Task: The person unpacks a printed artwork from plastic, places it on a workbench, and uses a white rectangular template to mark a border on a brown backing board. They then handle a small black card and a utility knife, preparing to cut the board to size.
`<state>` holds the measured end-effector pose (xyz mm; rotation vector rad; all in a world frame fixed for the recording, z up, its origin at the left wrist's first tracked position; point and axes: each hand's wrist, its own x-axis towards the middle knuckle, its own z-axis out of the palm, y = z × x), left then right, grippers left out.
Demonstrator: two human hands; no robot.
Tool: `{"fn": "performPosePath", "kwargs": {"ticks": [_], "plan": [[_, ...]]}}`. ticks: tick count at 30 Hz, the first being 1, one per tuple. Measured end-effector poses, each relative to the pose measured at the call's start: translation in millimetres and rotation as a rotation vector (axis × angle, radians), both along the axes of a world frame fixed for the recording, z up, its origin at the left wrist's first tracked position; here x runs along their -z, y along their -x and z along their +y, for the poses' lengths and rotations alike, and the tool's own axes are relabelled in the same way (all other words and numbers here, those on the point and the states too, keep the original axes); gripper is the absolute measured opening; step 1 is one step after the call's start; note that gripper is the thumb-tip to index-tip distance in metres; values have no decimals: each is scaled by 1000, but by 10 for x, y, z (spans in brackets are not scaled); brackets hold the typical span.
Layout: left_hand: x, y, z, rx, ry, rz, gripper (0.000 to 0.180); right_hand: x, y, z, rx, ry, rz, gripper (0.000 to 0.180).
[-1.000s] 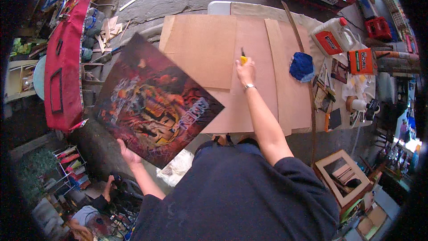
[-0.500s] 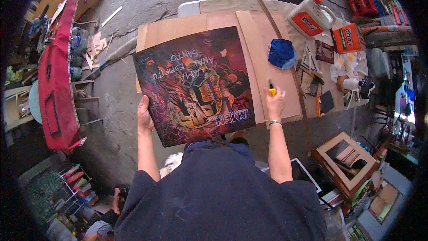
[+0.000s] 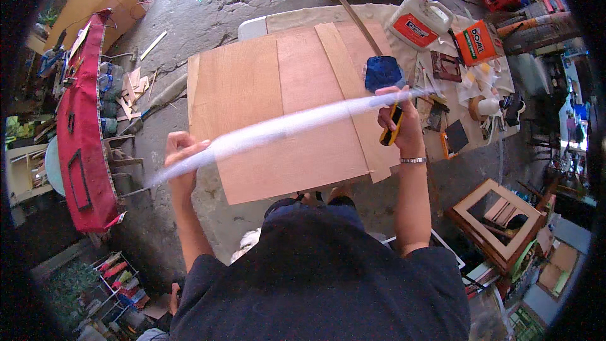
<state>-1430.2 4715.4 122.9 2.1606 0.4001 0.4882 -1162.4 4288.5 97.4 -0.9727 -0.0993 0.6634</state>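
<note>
A sheet [image 3: 290,123] hangs between my two hands over the work table. I see it nearly edge-on as a pale band, bowed and smeared by motion; its printed face is hidden. My left hand [image 3: 182,159] pinches its left end, thumb and fingers together. At the other end my right hand [image 3: 409,127] grips the sheet and also holds a yellow-and-black utility knife [image 3: 392,127] against the palm. Below lie thin plywood panels [image 3: 243,82] with a narrow wooden strip [image 3: 344,76] across them. A folded blue denim cloth [image 3: 382,73] is just beyond my right hand.
A white jug with red cap [image 3: 418,19] and an orange box [image 3: 478,43] stand at the table's far right. A long thin bar [image 3: 358,24] reaches under the denim. Wooden frames [image 3: 495,224] are stacked at right. A red-covered bench [image 3: 82,126] stands at left.
The sheet, earlier showing its dark printed face, has been tipped edge-on and moved off the panels' front. My right hand has risen from the panels and taken the sheet's right end, keeping the knife.
</note>
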Motion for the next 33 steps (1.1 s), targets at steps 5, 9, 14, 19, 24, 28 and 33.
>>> {"fn": "performPosePath", "kwargs": {"ticks": [5, 9, 14, 19, 24, 28, 33], "plan": [[-32, -113, -261, 31, -177, 105, 41, -43, 81, 54, 96, 393, -151, 41], [603, -206, -297, -9, 637, -45, 44, 583, -160, -55, 72, 398, -153, 38], [1636, -662, -549, -244, 1170, -5, 30, 1161, -409, -62, 50, 663, -353, 31], [2704, -737, -635, -320, 1224, -77, 16, 1246, -157, -665, 174, 1478, -744, 39], [2920, -667, -677, -356, 1239, -69, 19, 1540, 810, -2189, 214, 2013, -459, 38], [2802, -738, -715, -377, 1250, -25, 21, 1745, 1050, -2748, 85, 2057, -485, 50], [2871, -692, -703, -421, 1171, -8, 21, 1901, 945, -3173, -155, 2011, -594, 48]]}}
